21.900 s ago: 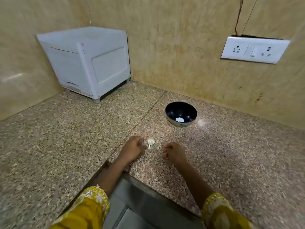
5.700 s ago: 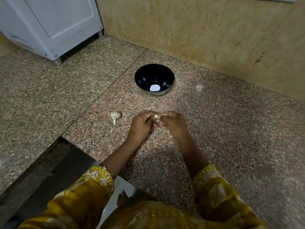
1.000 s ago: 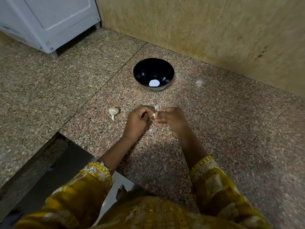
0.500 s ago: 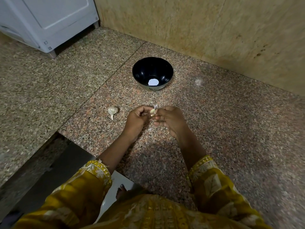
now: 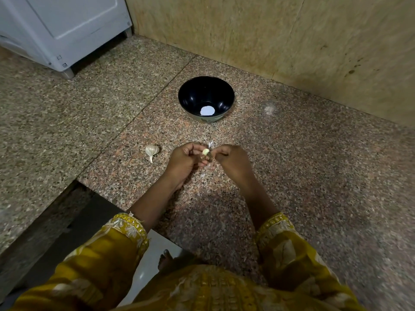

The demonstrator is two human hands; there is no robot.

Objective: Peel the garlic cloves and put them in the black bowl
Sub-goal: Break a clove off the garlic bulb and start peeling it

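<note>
1 garlic clove [image 5: 205, 151] sits between the 2 hands on my feed, held just above the counter. The left hand [image 5: 183, 161] has its fingers curled round the clove's lower end and pinches it; the pale yellow tip shows bare above them. The right hand [image 5: 233, 162] meets the clove from the other side, thumb and forefinger pinched on its papery skin [image 5: 210, 144], and 1 white wisp of that skin sticks up between the knuckles. 1 thin shred hangs below the fingers. I make out 1 small pale scrap [image 5: 202, 175] on the stone beneath; finer bits I cannot count.

Near the left hand, on its outer side and apart from it, lies 1 whole garlic bulb [image 5: 152, 151] on its side, stem pointing toward me. Beyond the hands, well apart, stands 1 black bowl [image 5: 193, 97], upright, with 1 round white patch [image 5: 207, 110] at its bottom; glare or object, I cannot tell.

Everything rests on 1 speckled granite counter [image 5: 314, 176]. 1 white appliance [image 5: 67, 30] stands in the far left corner beside the tan wall [image 5: 269, 30]. 2 yellow embroidered sleeves, left [image 5: 116, 243] and right [image 5: 283, 239], fill the near edge.
</note>
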